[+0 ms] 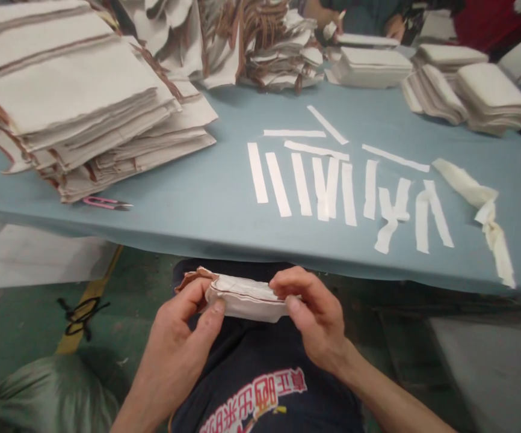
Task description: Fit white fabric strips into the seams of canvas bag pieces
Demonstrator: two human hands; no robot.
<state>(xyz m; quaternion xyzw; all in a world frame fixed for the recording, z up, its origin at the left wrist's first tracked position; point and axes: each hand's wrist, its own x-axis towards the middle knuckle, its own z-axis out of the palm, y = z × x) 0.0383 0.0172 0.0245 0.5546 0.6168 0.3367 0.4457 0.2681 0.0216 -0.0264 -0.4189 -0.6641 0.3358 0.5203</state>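
A folded white fabric piece [251, 300] with a brown edge line is held over the lap, just below the table's front edge. My left hand [188, 325] pinches its left end, where a brown flap sticks out, between thumb and fingers. At the right end, my right hand [312, 313] grips it with the thumb in front and the curled fingers on top. On the table beyond lie several short white strips [301, 183], some of them overlapping.
On the blue table [188, 210], stacked fabric [84, 90] and pink snips [107, 203] lie left, a crumpled strip [468, 186] right. Folded stacks [495, 96] and fabric bundles [283, 54] stand behind. Another person's hand [394, 29] shows at the far side.
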